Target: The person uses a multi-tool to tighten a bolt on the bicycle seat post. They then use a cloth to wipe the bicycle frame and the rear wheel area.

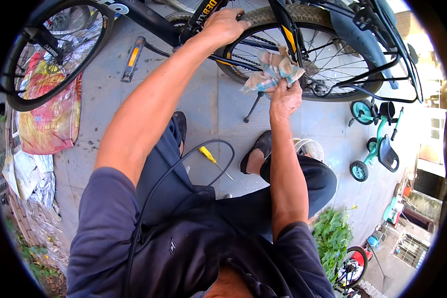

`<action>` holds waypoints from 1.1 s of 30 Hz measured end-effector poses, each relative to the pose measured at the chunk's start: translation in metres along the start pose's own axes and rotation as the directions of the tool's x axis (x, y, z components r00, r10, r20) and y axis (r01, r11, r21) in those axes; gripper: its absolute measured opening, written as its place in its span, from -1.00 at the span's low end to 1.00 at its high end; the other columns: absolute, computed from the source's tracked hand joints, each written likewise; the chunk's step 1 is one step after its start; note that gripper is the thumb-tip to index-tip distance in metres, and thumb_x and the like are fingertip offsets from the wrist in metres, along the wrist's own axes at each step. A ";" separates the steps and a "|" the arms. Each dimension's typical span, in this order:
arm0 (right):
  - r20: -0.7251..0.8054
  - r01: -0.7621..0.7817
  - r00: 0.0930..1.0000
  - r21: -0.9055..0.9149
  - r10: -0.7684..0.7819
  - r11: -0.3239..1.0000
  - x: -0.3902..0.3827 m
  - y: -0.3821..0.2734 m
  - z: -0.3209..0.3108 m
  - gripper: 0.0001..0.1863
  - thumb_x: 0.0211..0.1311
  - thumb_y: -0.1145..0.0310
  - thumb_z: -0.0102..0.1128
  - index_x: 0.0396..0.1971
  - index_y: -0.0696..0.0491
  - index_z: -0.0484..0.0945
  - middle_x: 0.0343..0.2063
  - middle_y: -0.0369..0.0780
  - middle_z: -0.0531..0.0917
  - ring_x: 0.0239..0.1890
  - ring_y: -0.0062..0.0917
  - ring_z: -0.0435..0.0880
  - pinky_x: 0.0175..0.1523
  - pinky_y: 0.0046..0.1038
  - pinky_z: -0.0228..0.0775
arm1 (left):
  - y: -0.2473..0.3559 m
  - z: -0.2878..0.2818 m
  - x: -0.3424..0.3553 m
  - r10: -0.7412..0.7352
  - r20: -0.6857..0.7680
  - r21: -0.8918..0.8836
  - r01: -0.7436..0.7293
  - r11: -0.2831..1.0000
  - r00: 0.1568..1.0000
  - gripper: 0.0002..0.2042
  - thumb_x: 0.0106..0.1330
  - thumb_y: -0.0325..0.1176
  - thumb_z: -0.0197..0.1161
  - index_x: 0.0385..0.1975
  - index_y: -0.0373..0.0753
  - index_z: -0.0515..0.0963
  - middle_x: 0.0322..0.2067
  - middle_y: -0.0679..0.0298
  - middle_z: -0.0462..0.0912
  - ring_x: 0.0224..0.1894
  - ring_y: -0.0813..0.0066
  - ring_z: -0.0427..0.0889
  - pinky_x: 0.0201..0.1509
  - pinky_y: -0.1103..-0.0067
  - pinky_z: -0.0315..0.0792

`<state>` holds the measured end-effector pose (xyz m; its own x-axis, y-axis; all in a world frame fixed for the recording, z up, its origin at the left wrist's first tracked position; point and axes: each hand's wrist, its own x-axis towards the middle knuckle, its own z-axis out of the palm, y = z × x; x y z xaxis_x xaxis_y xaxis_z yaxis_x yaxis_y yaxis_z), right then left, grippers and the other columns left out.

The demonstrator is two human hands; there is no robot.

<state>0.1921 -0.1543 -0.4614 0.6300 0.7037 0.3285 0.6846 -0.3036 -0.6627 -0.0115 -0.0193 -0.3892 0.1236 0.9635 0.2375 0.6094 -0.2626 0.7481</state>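
Note:
A black bicycle (pixel 151 24) with yellow accents stands in front of me. My left hand (pixel 224 26) is at the left edge of its rear tyre (pixel 308 15), with curled fingers against the tread. Pinched in my right hand (pixel 286 98) is a crumpled cloth rag (pixel 274 70), patterned in pale pink and blue. The rag lies over the lower left part of the rear wheel, by the chain and frame stay, and hides part of the spokes. Below it the kickstand (pixel 253 107) reaches down to the paving.
A yellow-handled screwdriver (pixel 208 155) lies between my feet, and a pedal (pixel 132 58) juts out at left. Red-yellow sacking (pixel 52 119) sits under the front wheel. A white bucket (pixel 310 149) is beside my right knee; a teal child's tricycle (pixel 377 136) stands further right.

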 end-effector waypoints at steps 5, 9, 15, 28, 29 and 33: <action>-0.089 0.068 0.994 0.003 -0.067 0.998 0.010 -0.003 0.048 -0.62 0.22 0.24 0.23 -0.11 0.24 0.61 0.02 0.11 0.57 0.04 0.00 0.55 0.13 -0.14 0.40 | -0.020 -0.002 0.010 0.118 0.114 -0.089 -0.108 0.990 0.986 -0.46 0.27 -0.03 0.28 0.15 -0.26 0.56 0.03 -0.03 0.65 0.10 0.12 0.63 0.19 0.41 0.45; -0.055 0.125 0.991 0.018 -0.124 0.992 0.020 -0.013 0.077 -0.62 0.25 0.24 0.21 -0.09 0.24 0.60 0.07 0.10 0.55 0.06 0.01 0.54 0.16 -0.12 0.38 | -0.022 0.004 0.010 0.138 0.049 -0.048 -0.136 0.990 0.989 -0.47 0.26 -0.03 0.29 0.13 -0.25 0.57 0.03 -0.03 0.65 0.08 0.10 0.63 0.19 0.41 0.45; -0.127 0.398 0.912 0.033 -0.391 0.917 -0.003 -0.075 0.105 -0.67 0.22 0.29 0.21 -0.05 0.10 0.59 0.07 -0.02 0.58 -0.02 0.00 0.55 0.06 -0.11 0.44 | -0.006 0.000 0.003 0.123 0.030 -0.029 -0.122 0.992 0.992 -0.62 0.34 -0.17 0.24 -0.07 -0.39 0.61 -0.20 -0.03 0.71 -0.10 0.10 0.69 0.03 0.36 0.51; 0.111 0.165 0.983 -0.206 -0.145 0.964 0.024 -0.035 0.073 -0.70 0.22 0.21 0.21 -0.28 0.17 0.58 -0.18 0.01 0.67 -0.25 0.01 0.68 -0.16 -0.03 0.52 | -0.009 0.002 0.008 0.141 0.049 0.031 -0.142 0.989 0.989 -0.50 0.30 -0.07 0.26 0.15 -0.26 0.55 0.01 -0.08 0.64 0.08 0.01 0.62 0.20 0.36 0.43; 0.137 0.224 0.970 -0.172 -0.202 0.959 0.022 -0.045 0.082 -0.70 0.23 0.21 0.20 -0.28 0.18 0.58 -0.15 0.03 0.67 -0.22 0.02 0.67 -0.13 -0.04 0.52 | -0.005 0.000 0.008 0.088 0.083 -0.001 -0.089 0.996 0.993 -0.51 0.30 -0.08 0.24 0.13 -0.28 0.55 0.02 -0.10 0.63 0.10 0.01 0.60 0.21 0.35 0.42; 0.074 0.453 0.890 -0.030 -0.450 0.891 0.021 -0.066 0.092 -0.70 0.25 0.22 0.21 -0.23 0.17 0.58 -0.11 0.07 0.64 -0.14 0.00 0.64 -0.07 -0.12 0.50 | 0.012 -0.015 0.004 -0.059 0.208 -0.057 0.072 0.996 0.976 -0.52 0.31 -0.13 0.23 0.13 -0.32 0.53 0.05 -0.13 0.60 0.15 0.00 0.57 0.26 0.34 0.40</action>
<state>0.1263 -0.0606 -0.4726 0.2250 0.8107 0.5405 0.9064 0.0293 -0.4213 -0.0155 -0.0197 -0.3702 0.2476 0.9671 0.0589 0.5713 -0.1948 0.7973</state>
